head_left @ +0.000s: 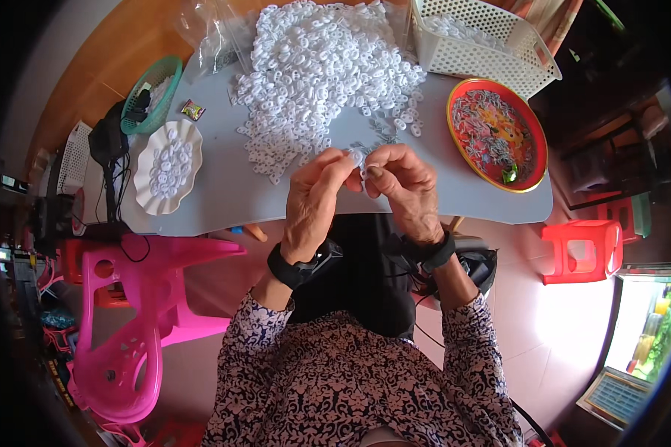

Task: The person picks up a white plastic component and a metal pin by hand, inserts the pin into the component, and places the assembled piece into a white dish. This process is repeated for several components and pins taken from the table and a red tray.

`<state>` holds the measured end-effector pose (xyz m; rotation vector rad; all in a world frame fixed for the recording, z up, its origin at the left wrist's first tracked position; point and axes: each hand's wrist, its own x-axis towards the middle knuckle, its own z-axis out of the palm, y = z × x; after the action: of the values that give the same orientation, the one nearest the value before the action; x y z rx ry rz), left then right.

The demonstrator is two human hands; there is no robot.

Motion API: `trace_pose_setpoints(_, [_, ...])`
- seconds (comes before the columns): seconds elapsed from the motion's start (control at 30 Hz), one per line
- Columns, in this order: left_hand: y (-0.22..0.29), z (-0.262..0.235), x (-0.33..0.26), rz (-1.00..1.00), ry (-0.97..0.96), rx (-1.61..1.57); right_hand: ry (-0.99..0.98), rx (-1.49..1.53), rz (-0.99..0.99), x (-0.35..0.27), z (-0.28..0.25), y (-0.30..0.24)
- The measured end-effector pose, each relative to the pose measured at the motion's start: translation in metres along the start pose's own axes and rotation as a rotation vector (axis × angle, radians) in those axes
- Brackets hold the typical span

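Observation:
My left hand (314, 195) and my right hand (408, 186) meet above the table's near edge. Pinched in the left fingertips is a small white oval plastic piece (356, 158). The right thumb and forefinger are also closed, at a small white piece (364, 172) beside it; the fingers partly cover both, so whether they are joined cannot be seen. Beyond the hands spreads a big heap of similar white plastic pieces (320, 59). A few small grey pieces (384, 130) lie loose on the table just past the right hand.
A red round tray (455, 153) of small grey pieces stands right, below a white perforated basket (470, 61). At left are a scalloped white dish (143, 175), a green basket (129, 127) and a small wrapped packet (192, 110). A pink chair (138, 357) stands lower left.

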<state>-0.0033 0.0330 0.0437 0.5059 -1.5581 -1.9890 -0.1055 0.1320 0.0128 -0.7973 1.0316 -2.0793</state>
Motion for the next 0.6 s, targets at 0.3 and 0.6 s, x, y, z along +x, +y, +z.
trace_pose_setpoints(0.3, [0.014,-0.01,0.008,0.005,-0.089,0.295,-0.048,-0.041,-0.026,0.006,0.0,0.007])
trace_pose_setpoints(0.6, [0.003,-0.011,0.012,0.157,-0.074,0.494,0.0,-0.037,0.027,0.006,-0.004,0.009])
